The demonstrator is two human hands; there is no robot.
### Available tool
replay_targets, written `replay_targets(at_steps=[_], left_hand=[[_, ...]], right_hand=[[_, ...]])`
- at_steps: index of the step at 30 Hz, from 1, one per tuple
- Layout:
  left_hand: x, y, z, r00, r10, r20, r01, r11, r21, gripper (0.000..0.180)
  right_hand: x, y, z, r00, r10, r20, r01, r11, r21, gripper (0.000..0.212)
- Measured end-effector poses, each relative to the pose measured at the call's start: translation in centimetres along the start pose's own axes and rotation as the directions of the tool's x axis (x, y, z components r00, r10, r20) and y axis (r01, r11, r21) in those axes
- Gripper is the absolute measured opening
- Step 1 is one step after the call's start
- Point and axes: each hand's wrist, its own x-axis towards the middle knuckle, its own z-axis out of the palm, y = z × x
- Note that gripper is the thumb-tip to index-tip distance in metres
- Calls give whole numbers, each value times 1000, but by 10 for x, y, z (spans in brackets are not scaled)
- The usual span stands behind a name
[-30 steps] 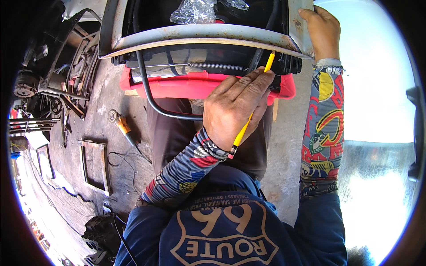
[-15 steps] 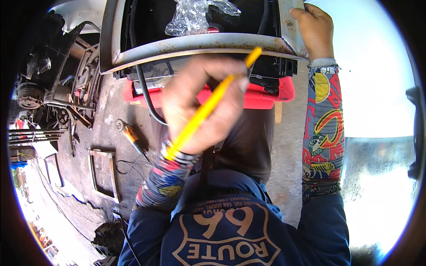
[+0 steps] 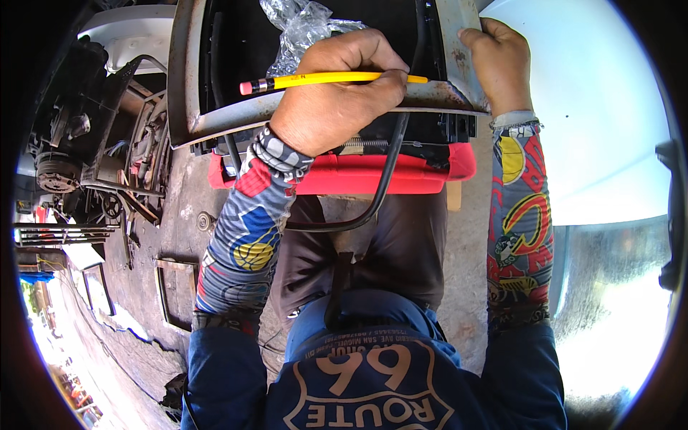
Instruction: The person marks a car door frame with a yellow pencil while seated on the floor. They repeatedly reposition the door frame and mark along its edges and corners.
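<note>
My left hand (image 3: 344, 89) pinches a yellow pencil (image 3: 315, 78) with a pink eraser, held almost level. Its tip lies over the near bar of a rusty grey metal frame (image 3: 240, 112), close to the right corner; whether it touches the metal I cannot tell. On the frame's right side my right hand (image 3: 502, 61) is closed, thumb on top, its fingers partly hidden at the outer edge. Crumpled clear plastic (image 3: 297, 32) sits within the frame, partly behind my left hand. Beneath are a red padded part (image 3: 373, 175) and a bent black tube (image 3: 383, 186).
On the floor at left lie a small rectangular metal frame (image 3: 163, 294) and a round tool head (image 3: 204, 221), the rest hidden by my sleeve. Machine parts and scrap metal (image 3: 143, 150) crowd the far left. A large pale, smooth panel (image 3: 595, 129) stands along my right.
My left hand has moved up and right, and the pencil has swung from a steep slant to nearly level over the frame's near bar. My right hand still grips the frame.
</note>
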Motion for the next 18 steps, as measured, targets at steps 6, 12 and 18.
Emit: replay_targets(at_steps=[6, 12, 18], left_hand=[[1, -1, -3, 999, 33, 14, -35, 995, 94, 4], [2, -1, -1, 1000, 13, 10, -13, 998, 57, 5], [3, -1, 3, 996, 77, -51, -76, 997, 30, 4]], right_hand=[[-1, 1, -2, 1000, 25, 13, -26, 992, 121, 33], [-1, 1, -3, 999, 19, 31, -23, 993, 119, 34], [-7, -16, -4, 995, 85, -59, -73, 980, 184, 20]])
